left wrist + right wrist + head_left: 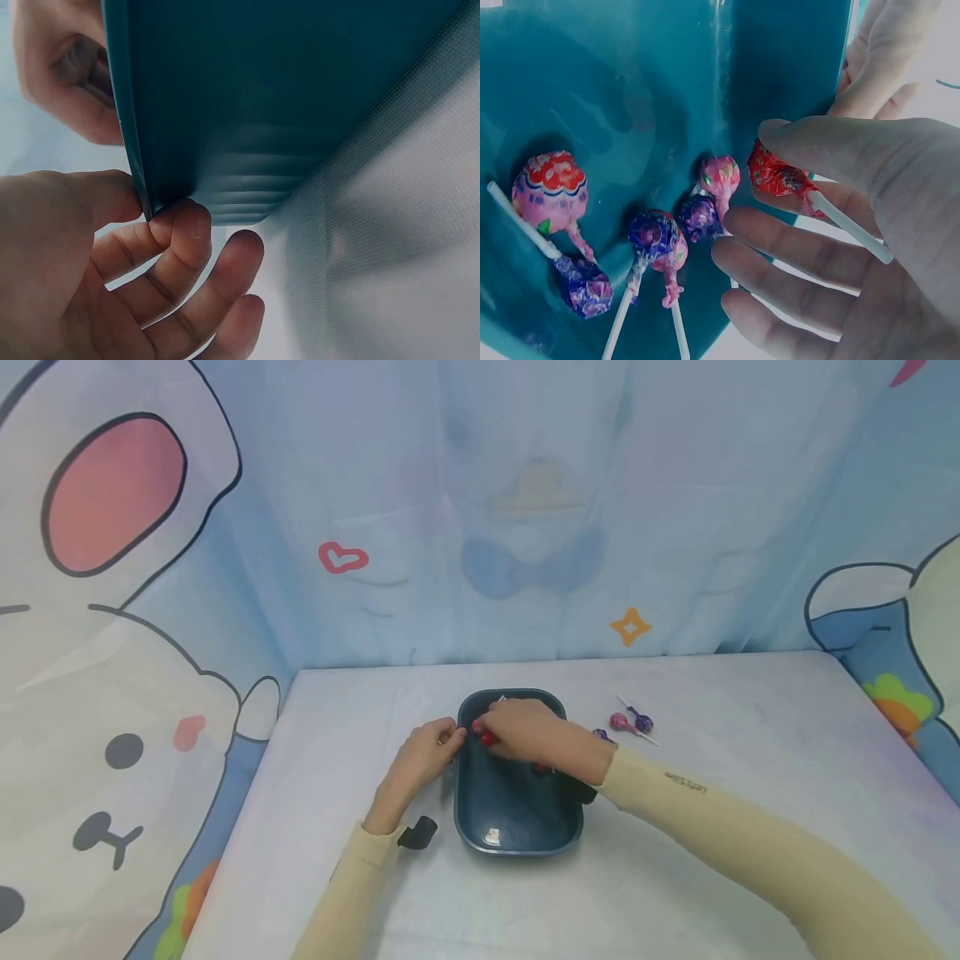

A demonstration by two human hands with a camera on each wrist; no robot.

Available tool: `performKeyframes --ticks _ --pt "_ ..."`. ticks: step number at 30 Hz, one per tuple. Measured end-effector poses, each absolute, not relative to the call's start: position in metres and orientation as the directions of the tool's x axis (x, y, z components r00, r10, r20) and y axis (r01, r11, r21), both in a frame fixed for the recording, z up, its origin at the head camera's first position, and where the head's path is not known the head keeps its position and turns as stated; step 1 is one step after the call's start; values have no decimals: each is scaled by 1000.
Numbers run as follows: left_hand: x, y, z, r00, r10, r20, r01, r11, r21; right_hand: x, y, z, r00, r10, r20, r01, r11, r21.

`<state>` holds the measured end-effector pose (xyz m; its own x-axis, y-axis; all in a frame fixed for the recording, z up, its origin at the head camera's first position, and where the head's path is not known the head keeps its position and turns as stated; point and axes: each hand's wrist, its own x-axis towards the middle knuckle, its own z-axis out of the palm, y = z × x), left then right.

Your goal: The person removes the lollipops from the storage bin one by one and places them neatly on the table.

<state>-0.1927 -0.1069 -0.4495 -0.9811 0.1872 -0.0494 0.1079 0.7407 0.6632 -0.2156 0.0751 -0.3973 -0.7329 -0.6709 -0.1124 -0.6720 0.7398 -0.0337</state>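
Observation:
A dark teal tray [517, 814] with rounded corners stands on the table. My left hand [429, 752] is at its left side; in the left wrist view the thumb and index finger of that hand [150, 277] pinch the rim of the tray [247, 82]. My right hand [525, 727] is over the far end of the tray. Between its thumb and index finger it pinches a red-wrapped lollipop [776, 171], stick toward the palm. Several pink and purple lollipops, such as a large pink-and-red one [551, 191] and a purple one [654, 234], lie in the tray.
On the white table [750, 793], right of the tray, lie a pink lollipop [619, 722] and a purple lollipop [643, 723]. Another purple lollipop [600, 735] is partly hidden by the right forearm. A printed blue curtain [405, 527] hangs behind the table.

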Motion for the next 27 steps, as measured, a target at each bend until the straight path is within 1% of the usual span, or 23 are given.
performKeyframes --ticks 11,18,27 --pt "-191 -106 -449 -981 185 -51 103 732 674 -209 94 -393 -753 -651 -91 -652 758 -27" --pt "-191 -106 -449 -983 177 -52 97 735 671 -207 106 -384 -792 -600 -115 -599 799 -47" --pt "-191 -106 -448 -982 184 -40 110 734 671 -207 123 -377 -807 -582 -98 -578 813 -74"
